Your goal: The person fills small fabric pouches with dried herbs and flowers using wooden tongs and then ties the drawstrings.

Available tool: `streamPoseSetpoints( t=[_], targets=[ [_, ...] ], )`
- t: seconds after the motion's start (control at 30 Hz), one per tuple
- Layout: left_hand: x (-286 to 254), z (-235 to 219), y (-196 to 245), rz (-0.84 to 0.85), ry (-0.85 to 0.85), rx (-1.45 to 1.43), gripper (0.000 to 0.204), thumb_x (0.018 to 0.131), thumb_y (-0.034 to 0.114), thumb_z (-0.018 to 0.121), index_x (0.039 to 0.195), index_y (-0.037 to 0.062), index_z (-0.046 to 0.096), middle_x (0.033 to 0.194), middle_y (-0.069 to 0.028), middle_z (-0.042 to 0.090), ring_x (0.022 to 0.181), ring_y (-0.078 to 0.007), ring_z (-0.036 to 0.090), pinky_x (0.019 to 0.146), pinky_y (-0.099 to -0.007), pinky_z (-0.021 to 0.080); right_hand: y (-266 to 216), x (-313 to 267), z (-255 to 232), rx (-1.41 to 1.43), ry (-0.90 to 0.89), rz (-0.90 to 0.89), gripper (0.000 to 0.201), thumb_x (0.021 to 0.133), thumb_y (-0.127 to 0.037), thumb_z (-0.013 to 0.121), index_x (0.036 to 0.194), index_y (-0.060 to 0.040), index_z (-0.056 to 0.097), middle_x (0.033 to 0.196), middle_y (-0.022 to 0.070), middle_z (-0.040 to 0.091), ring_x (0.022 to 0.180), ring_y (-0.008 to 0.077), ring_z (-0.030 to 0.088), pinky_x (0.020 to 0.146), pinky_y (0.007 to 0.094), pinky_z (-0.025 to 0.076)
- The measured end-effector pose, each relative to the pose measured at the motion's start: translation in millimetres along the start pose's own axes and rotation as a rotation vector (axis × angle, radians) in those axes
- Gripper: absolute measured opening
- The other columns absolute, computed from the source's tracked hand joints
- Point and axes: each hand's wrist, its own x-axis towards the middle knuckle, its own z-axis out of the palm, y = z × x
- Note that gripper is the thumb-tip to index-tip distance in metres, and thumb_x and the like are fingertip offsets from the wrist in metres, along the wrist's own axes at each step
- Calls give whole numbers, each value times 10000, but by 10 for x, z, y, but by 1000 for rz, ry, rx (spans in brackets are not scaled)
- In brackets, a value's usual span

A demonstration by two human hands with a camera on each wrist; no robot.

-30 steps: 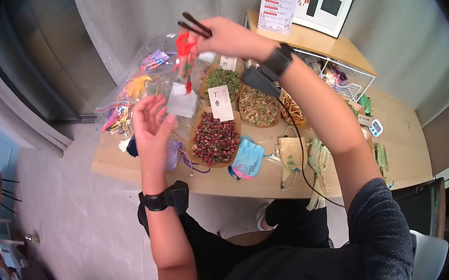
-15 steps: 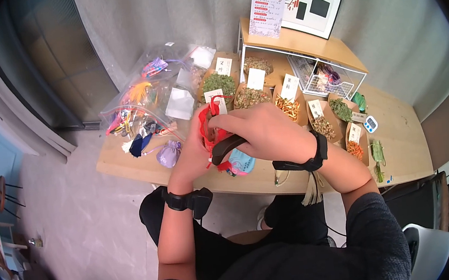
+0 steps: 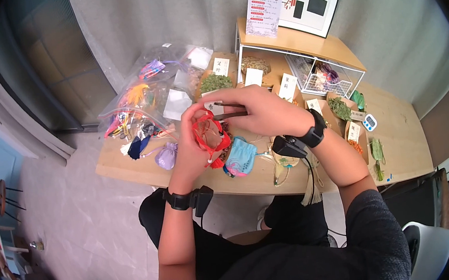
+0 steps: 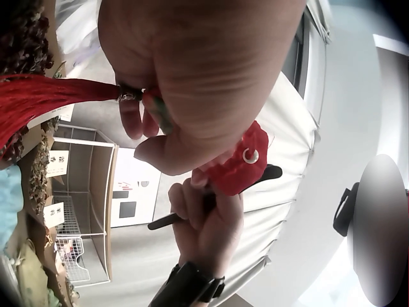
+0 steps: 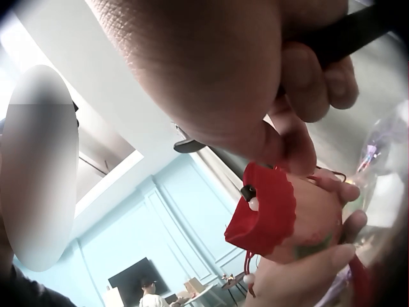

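Observation:
In the head view, the left hand (image 3: 186, 149) grips a red drawstring pouch (image 3: 200, 131) whose mouth gapes upward. The right hand (image 3: 273, 111) holds dark tongs (image 3: 230, 115), and its fingers reach the pouch's rim. The left wrist view has a red tassel (image 4: 57, 99) hanging by the left hand (image 4: 204, 70), and the right hand (image 4: 208, 220) with the tongs at the red cloth (image 4: 239, 167). From the right wrist, the right hand's (image 5: 211, 70) fingertips pinch the pouch's red edge (image 5: 271, 204); the left hand (image 5: 303, 275) is wrapped round its body.
Paper trays of dried herbs (image 3: 216, 83) with labels stand across the table (image 3: 398, 122). A blue pouch (image 3: 241, 157) and a purple pouch (image 3: 167, 156) lie near the front edge. Plastic bags (image 3: 140, 89) are at the left, a shelf (image 3: 302, 50) and white timer (image 3: 370, 122) at the right.
The right hand has come down from the back with the pouch and tongs; the left hand, empty before, has taken hold of the pouch. The pouch's mouth shows wider, and the tongs have swung toward the back.

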Motion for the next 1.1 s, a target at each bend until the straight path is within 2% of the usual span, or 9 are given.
streamPoseSetpoints(
  t=[0.1,0.2,0.33,0.43,0.63,0.83,0.87,0.97,1.1],
  targets=[
    [30,45,99,82,17,37,1151,665,-135,751,1628,127,177,1355,-99,511,1202,-237,587,998,-342,515,-8,75,-20,-19,-66,21,478,870,16,653,1338,-83,653,748,54,551,671,130,493,644,292,463],
    [-17,-13,83,-54,-18,-131,1167,699,-97,819,1640,130,168,1354,-102,534,1167,-194,593,1026,-329,501,-81,173,-87,12,-57,143,367,897,-58,654,1261,-36,693,848,118,671,725,230,623,710,338,510],
    [-25,-57,131,-148,-48,-279,1129,732,-111,770,1644,130,149,1318,-99,568,1134,-174,606,986,-321,518,78,221,-119,-3,-189,89,302,890,-86,677,1182,-12,700,852,112,640,790,229,603,749,355,503],
    [-26,-89,143,-137,-73,-270,1082,755,-119,743,1639,125,169,1248,-87,601,1111,-161,611,952,-315,527,162,190,-29,-42,-108,6,213,907,-99,725,1080,19,684,768,90,562,697,189,504,676,337,464],
    [6,-108,59,-154,-50,-301,946,791,-136,697,1598,101,264,1125,-58,603,1035,-157,615,907,-308,534,234,112,-43,-205,160,-138,212,901,-133,766,946,35,645,807,108,546,692,208,500,657,361,444],
    [20,-91,10,-175,147,-438,814,789,-90,678,1516,66,348,1130,-103,599,1032,-213,626,981,-351,501,58,-107,36,-107,148,60,205,905,-137,774,959,28,665,800,79,502,673,165,476,622,320,416],
    [27,-63,31,-184,166,-518,807,788,-84,682,1510,66,353,1143,-108,602,1050,-227,632,999,-362,496,131,-119,136,-97,139,38,187,925,-130,764,967,31,678,818,57,550,705,120,494,634,303,424],
    [42,25,-9,-166,201,-676,787,806,-72,676,1509,64,349,1190,-109,610,1107,-251,638,1051,-388,474,345,-99,422,161,22,372,218,941,-184,735,993,25,705,881,120,672,794,186,601,715,352,485],
    [12,61,-97,-171,263,-789,715,874,-146,600,1507,66,344,1251,-99,604,1163,-197,614,1069,-379,490,525,-62,645,451,10,306,210,968,-161,690,1102,-2,725,938,75,719,818,120,604,753,311,503]
  ],
)
